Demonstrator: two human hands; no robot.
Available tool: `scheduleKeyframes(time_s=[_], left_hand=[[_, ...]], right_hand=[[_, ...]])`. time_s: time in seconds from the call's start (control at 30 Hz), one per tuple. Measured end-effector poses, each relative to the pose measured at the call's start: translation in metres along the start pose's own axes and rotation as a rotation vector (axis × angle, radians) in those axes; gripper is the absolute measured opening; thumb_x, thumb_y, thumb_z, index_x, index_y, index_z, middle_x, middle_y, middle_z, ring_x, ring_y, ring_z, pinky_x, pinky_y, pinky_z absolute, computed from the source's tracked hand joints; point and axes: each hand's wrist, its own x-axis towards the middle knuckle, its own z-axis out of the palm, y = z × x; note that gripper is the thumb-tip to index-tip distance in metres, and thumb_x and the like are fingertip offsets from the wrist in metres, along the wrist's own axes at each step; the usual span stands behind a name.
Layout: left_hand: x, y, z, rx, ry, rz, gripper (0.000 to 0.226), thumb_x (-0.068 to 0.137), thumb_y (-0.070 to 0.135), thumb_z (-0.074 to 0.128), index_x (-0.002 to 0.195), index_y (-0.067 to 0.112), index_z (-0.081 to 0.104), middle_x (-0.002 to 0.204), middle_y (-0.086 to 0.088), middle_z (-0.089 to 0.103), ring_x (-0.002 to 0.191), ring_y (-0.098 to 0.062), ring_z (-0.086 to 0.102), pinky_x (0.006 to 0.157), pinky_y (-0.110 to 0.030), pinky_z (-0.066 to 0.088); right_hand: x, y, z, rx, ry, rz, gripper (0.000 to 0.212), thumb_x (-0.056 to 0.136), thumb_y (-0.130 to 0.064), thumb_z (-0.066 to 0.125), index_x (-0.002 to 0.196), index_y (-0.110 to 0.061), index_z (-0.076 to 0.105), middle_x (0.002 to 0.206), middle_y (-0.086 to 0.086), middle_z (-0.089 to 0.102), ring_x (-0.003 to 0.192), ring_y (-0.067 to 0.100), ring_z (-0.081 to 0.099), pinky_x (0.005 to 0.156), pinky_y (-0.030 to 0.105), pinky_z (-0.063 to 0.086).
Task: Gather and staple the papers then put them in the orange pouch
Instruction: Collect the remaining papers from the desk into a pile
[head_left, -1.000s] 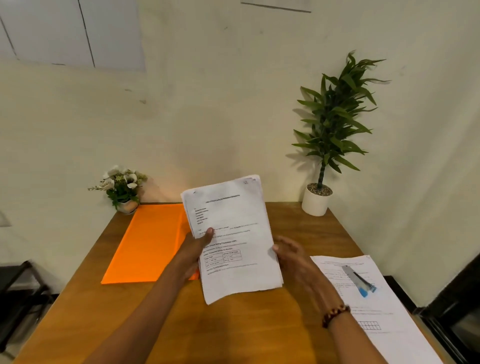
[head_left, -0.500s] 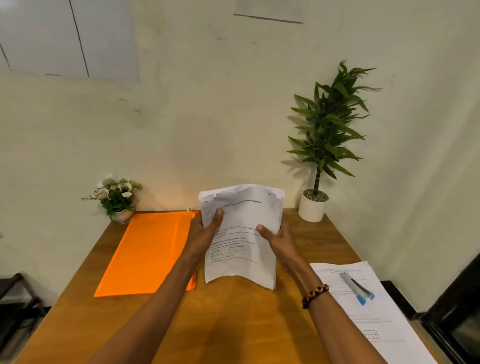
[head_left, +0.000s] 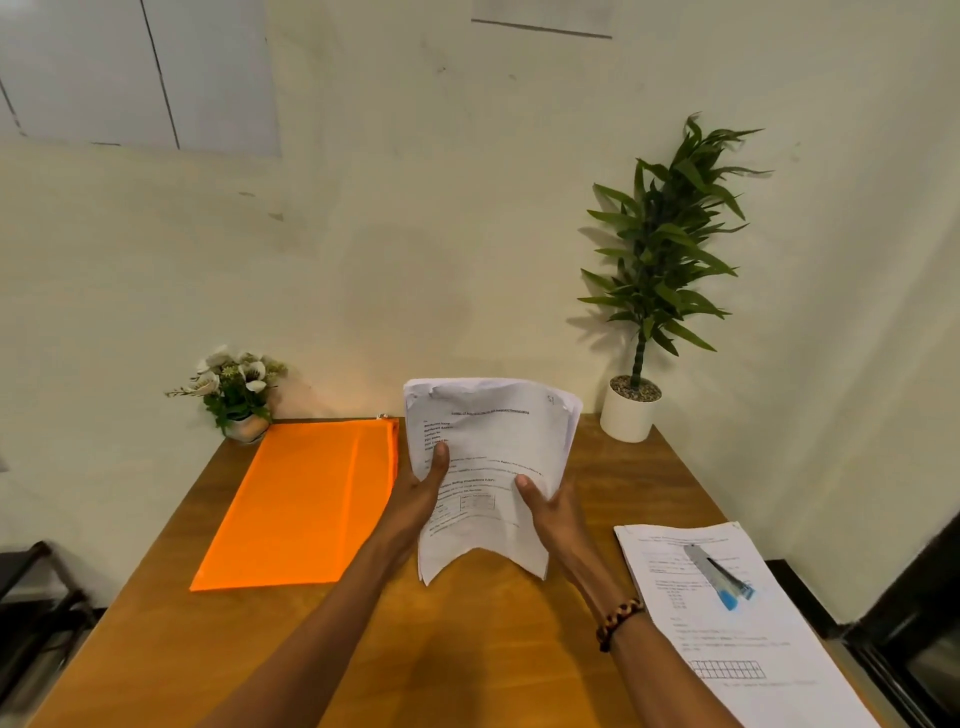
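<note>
The papers (head_left: 488, 467) stand nearly upright over the middle of the bench (head_left: 467, 649), long axis running from 12 to 6 o'clock, bottom edge hanging just above the wood or perhaps touching it; I cannot tell which. Both hands grasp the stack: the left hand (head_left: 421, 493) clamps its 9 o'clock edge with the thumb across the printed face, and the right hand (head_left: 553, 514) clamps the 3 o'clock side low down, thumb also on the face. The sheets bow between the two grips and the top corners are curled, so the stack looks only roughly squared; this seems to be the stage of tapping the edges level before stapling. At 4 o'clock from the papers, well apart, lies another sheet (head_left: 727, 623) flat on the bench, with what looks like the stapler (head_left: 719, 577), grey with a blue end, lying on it, its long axis from 11 to 5 o'clock. That is the relation that matters: the stapler sits on the right hand's side, so that hand is nearer, while the left could hold the stack alone. The loose sheet probably has to join the stack first. The pouch (head_left: 301, 504) lies flat at 9 o'clock, just beside the left hand. A flower pot (head_left: 239, 389) stands at 10 o'clock by the wall, a plant (head_left: 654, 291) at 2 o'clock.
</note>
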Motion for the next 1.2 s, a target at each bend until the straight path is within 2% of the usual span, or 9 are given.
scheduleKeyframes(time_s=[0.2, 0.37, 0.53, 0.7, 0.8, 0.93, 1.03, 1.1, 1.2], left_hand=[[-0.007, 0.023, -0.013, 0.046, 0.007, 0.033, 0.034, 0.092, 0.042, 0.068, 0.117, 0.018, 0.069, 0.1, 0.003, 0.079, 0.089, -0.017, 0.076, 0.067, -0.027, 0.06], [0.0, 0.032, -0.024, -0.044, 0.033, 0.004, 0.032, 0.093, 0.035, 0.068, 0.115, 0.012, 0.069, 0.103, -0.007, 0.078, 0.091, -0.025, 0.076, 0.069, -0.033, 0.06], [-0.001, 0.018, -0.031, -0.077, -0.015, -0.089, 0.036, 0.097, 0.035, 0.063, 0.123, 0.012, 0.066, 0.111, -0.01, 0.076, 0.098, -0.03, 0.074, 0.077, -0.041, 0.061], [-0.002, 0.011, -0.029, 0.004, -0.054, -0.143, 0.037, 0.096, 0.038, 0.063, 0.123, 0.013, 0.066, 0.11, -0.008, 0.076, 0.099, -0.03, 0.074, 0.078, -0.041, 0.061], [-0.006, 0.008, -0.023, 0.015, -0.116, -0.167, 0.038, 0.096, 0.04, 0.063, 0.125, 0.016, 0.065, 0.111, -0.006, 0.076, 0.098, -0.027, 0.075, 0.079, -0.041, 0.061], [-0.011, 0.006, -0.017, -0.006, -0.141, -0.179, 0.043, 0.094, 0.041, 0.065, 0.13, 0.017, 0.06, 0.113, -0.006, 0.076, 0.099, -0.025, 0.074, 0.073, -0.034, 0.062], [-0.013, 0.005, -0.015, -0.031, -0.099, -0.167, 0.04, 0.095, 0.036, 0.064, 0.13, 0.016, 0.06, 0.11, -0.005, 0.076, 0.094, -0.023, 0.076, 0.065, -0.03, 0.061], [-0.013, 0.006, -0.013, -0.033, -0.063, -0.141, 0.036, 0.096, 0.036, 0.063, 0.126, 0.016, 0.063, 0.107, -0.004, 0.077, 0.092, -0.021, 0.076, 0.066, -0.031, 0.061], [-0.008, 0.013, -0.007, -0.018, 0.018, -0.049, 0.033, 0.094, 0.041, 0.065, 0.118, 0.017, 0.068, 0.106, -0.005, 0.077, 0.092, -0.023, 0.076, 0.078, -0.042, 0.063]], right_hand=[[-0.001, 0.004, -0.012, -0.077, -0.117, 0.039, 0.016, 0.095, -0.033, 0.068, 0.107, -0.027, 0.06, 0.103, -0.005, 0.073, 0.097, 0.017, 0.073, 0.08, 0.034, 0.062], [-0.016, 0.022, -0.016, 0.042, -0.301, 0.188, 0.072, 0.077, -0.054, 0.081, 0.135, -0.021, 0.053, 0.128, 0.004, 0.07, 0.114, 0.023, 0.07, 0.096, 0.051, 0.058], [-0.019, 0.018, -0.022, 0.087, -0.429, 0.232, 0.055, 0.086, -0.027, 0.08, 0.134, -0.018, 0.056, 0.125, 0.005, 0.072, 0.114, 0.028, 0.07, 0.097, 0.052, 0.057], [0.002, -0.013, -0.024, 0.227, -0.173, 0.206, 0.04, 0.09, -0.031, 0.073, 0.125, -0.012, 0.063, 0.117, 0.009, 0.075, 0.107, 0.031, 0.072, 0.09, 0.049, 0.06], [0.013, -0.022, -0.019, 0.184, -0.053, 0.216, 0.024, 0.091, -0.023, 0.075, 0.111, -0.016, 0.064, 0.112, 0.007, 0.075, 0.098, 0.023, 0.072, 0.079, 0.036, 0.06], [0.011, -0.018, -0.013, 0.227, 0.008, 0.242, 0.029, 0.089, -0.01, 0.075, 0.117, -0.009, 0.065, 0.112, 0.011, 0.075, 0.091, 0.019, 0.073, 0.067, 0.025, 0.058], [0.007, -0.015, -0.02, 0.424, -0.047, 0.306, 0.05, 0.081, -0.009, 0.08, 0.127, -0.003, 0.06, 0.119, 0.023, 0.071, 0.107, 0.04, 0.07, 0.082, 0.047, 0.062], [0.005, -0.018, -0.025, 0.5, -0.138, 0.333, 0.057, 0.079, -0.009, 0.082, 0.131, -0.005, 0.058, 0.123, 0.023, 0.07, 0.115, 0.045, 0.066, 0.096, 0.06, 0.054], [0.004, -0.035, -0.023, 0.292, -0.222, 0.22, 0.034, 0.088, -0.01, 0.076, 0.121, -0.017, 0.066, 0.112, 0.007, 0.077, 0.105, 0.027, 0.073, 0.092, 0.045, 0.059]])
